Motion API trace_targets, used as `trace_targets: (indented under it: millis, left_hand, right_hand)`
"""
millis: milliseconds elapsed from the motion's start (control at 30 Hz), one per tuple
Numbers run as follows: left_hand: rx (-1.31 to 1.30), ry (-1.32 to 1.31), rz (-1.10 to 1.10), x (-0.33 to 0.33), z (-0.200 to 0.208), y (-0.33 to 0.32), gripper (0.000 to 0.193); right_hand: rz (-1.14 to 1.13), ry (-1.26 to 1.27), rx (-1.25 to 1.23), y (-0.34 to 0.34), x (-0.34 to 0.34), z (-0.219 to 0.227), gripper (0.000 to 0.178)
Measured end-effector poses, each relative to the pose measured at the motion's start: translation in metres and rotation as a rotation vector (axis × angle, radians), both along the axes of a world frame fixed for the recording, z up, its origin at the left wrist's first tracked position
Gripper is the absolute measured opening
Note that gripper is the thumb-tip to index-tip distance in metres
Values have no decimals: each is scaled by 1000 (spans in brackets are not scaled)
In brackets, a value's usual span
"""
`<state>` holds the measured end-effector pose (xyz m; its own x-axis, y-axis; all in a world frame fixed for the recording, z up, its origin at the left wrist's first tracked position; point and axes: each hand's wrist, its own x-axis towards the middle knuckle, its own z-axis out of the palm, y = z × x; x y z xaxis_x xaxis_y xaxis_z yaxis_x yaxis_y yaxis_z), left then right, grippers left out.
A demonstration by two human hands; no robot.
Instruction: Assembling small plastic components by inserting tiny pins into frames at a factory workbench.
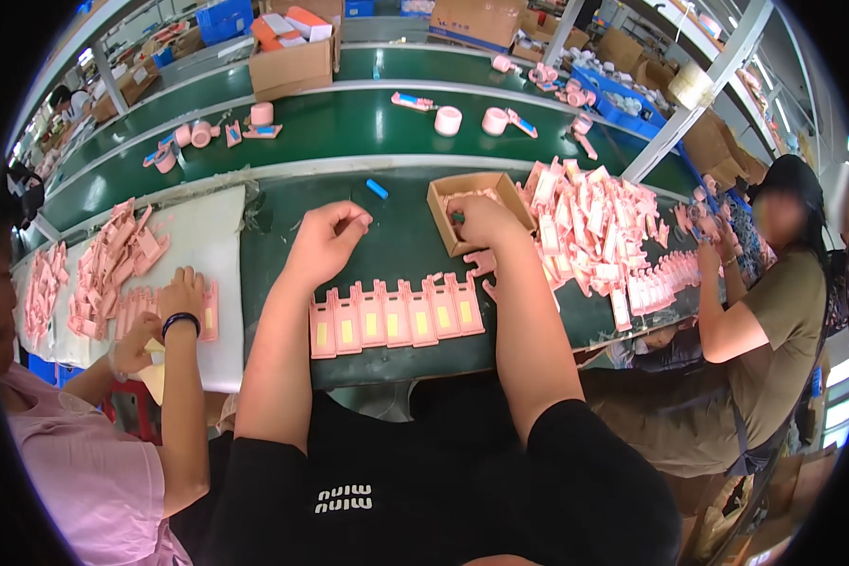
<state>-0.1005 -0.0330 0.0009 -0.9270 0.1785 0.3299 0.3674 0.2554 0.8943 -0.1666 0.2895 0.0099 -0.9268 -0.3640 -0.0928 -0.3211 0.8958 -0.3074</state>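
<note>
My left hand is raised above the green work surface, thumb and fingertips pinched together; anything between them is too small to make out. Just beyond it lies a small blue cylinder. Over the small open cardboard box, my right hand reaches in with its fingers curled down among small pink pieces. Its fingertips are partly hidden, so I cannot make out what they grip. Between my forearms stands a row of flat pink plastic housings, several side by side, each with a pale yellow strip.
A large heap of pink parts lies right of the box. Co-workers sit on both sides; the left one's hand is over pink parts on a white sheet. Beyond runs a green conveyor carrying pink pieces, with a metal post at right.
</note>
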Motion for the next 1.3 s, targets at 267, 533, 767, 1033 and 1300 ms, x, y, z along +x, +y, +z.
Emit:
trace_targets:
  millis: [267, 533, 767, 1033, 1300]
  left_hand:
    - [-58, 57, 26, 6, 12, 3, 11]
    - [-148, 65, 7, 9, 13, 13, 14]
    - [-160, 104, 47, 13, 14, 10, 15]
    - [-209, 71, 33, 16, 20, 15, 14]
    - [-298, 65, 40, 17, 24, 16, 15]
  right_hand:
    - [-544, 225, 68, 25, 16, 32, 52]
    - [-722, 196, 107, 53, 6, 22, 39]
    - [-543, 726, -129, 34, 16, 38, 25]
    - [-513, 843, -190, 33, 19, 38, 27]
    - [-623, 674, -61, 36, 10, 25, 33]
